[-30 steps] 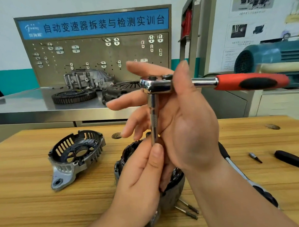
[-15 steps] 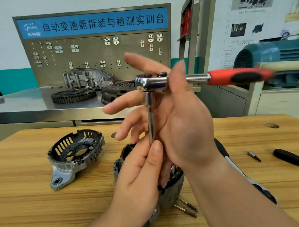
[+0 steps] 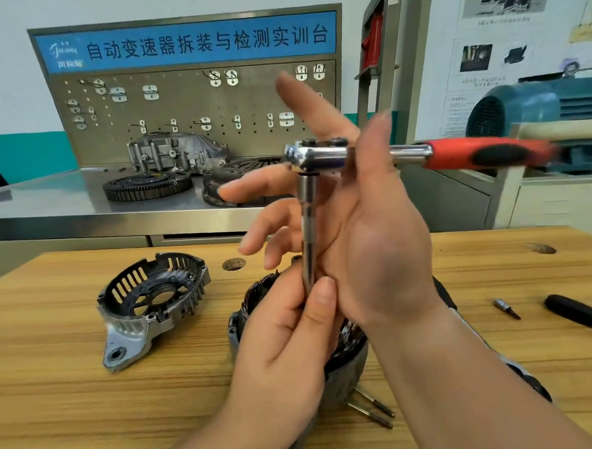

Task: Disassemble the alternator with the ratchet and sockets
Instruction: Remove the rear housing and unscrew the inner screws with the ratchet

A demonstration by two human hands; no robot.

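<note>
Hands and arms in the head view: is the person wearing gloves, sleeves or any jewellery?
No. The left hand and the right hand are bare, with no gloves and no rings visible. The left forearm and right forearm are bare too: no sleeve, watch or bracelet shows within the frame. The visible fingernails are short and unpainted.
</note>
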